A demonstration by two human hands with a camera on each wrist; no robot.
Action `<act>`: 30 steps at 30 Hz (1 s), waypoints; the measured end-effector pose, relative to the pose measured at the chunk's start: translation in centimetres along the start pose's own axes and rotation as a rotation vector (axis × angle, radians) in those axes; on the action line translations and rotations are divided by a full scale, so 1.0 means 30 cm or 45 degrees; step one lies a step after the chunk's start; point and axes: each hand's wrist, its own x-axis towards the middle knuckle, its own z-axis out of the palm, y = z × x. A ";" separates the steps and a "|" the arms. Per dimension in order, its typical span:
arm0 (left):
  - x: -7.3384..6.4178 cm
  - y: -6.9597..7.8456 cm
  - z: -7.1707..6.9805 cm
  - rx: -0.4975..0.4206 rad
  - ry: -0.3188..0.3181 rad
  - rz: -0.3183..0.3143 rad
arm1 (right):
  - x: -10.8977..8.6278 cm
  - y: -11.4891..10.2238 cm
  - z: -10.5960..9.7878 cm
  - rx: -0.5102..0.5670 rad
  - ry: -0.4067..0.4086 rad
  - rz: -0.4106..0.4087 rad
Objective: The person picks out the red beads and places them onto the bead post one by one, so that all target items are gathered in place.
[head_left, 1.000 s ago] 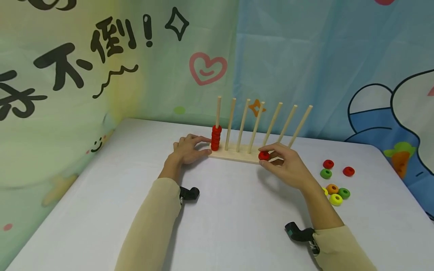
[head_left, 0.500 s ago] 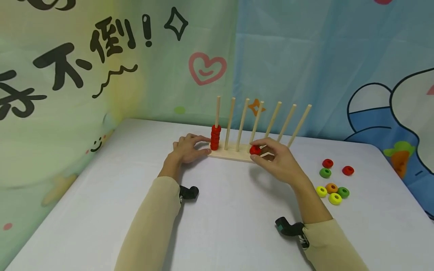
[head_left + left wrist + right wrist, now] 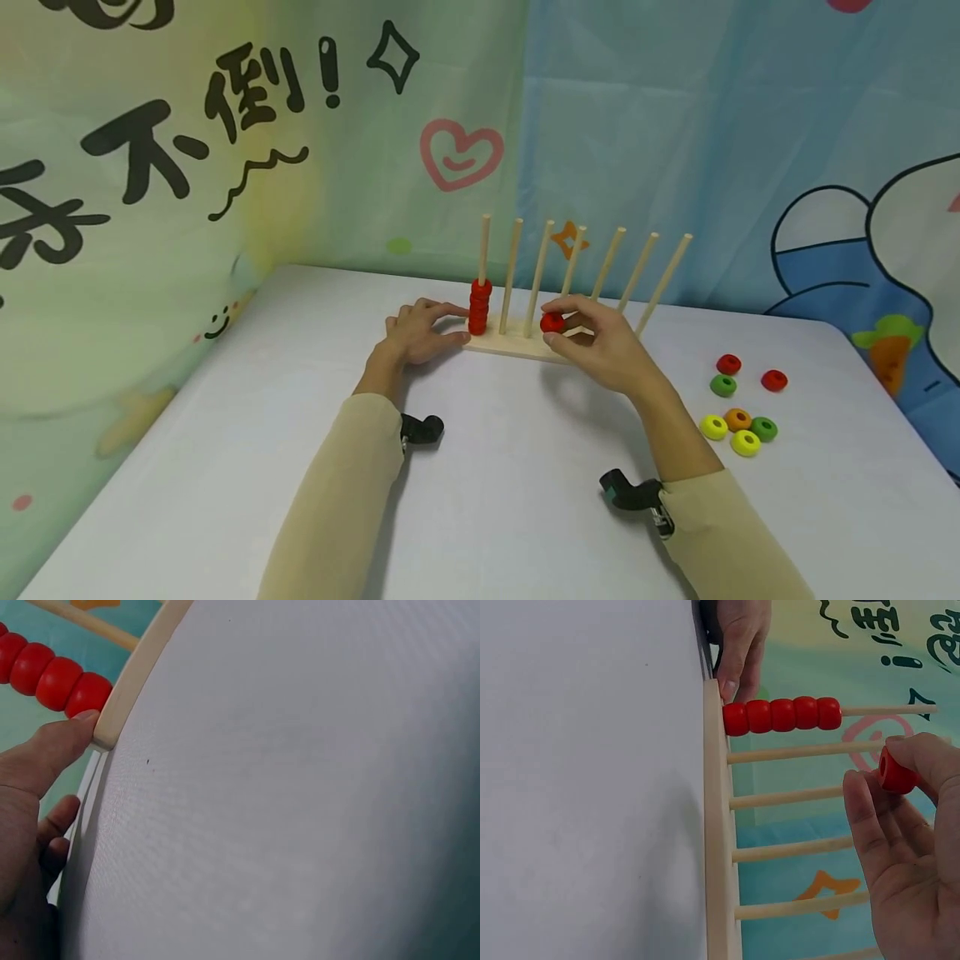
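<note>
A wooden bead rack (image 3: 517, 343) with a row of upright pegs stands toward the back of the table. Several red beads (image 3: 480, 308) are stacked on its leftmost peg. My left hand (image 3: 420, 332) holds the left end of the base, its thumb (image 3: 71, 739) at the corner beside the lowest bead. With thumb and fingers my right hand (image 3: 600, 343) pinches a single red bead (image 3: 897, 772), its hole showing in the right wrist view. That bead is in front of the pegs, level with their lower part, right of the stack.
To the right on the white table (image 3: 510, 483) lie loose beads: two red (image 3: 728, 364), two green, two yellow (image 3: 746, 442) and one orange (image 3: 738, 419). A printed cloth backdrop (image 3: 637, 125) hangs behind the table.
My right hand has moved left along the rack and slightly up, carrying the pinched red bead from the right pegs toward the middle ones. My left hand has stayed at the base's end.
</note>
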 end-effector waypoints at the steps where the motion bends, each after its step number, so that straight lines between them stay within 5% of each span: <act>1: 0.000 -0.001 0.001 0.001 0.003 0.002 | 0.006 -0.001 0.001 0.006 0.002 -0.007; 18: -0.010 0.001 -0.003 0.022 0.035 0.024 | 0.088 -0.033 0.089 0.202 0.029 -0.148; 30: -0.009 -0.007 -0.001 0.032 0.044 0.024 | 0.152 -0.087 0.125 0.137 0.003 -0.139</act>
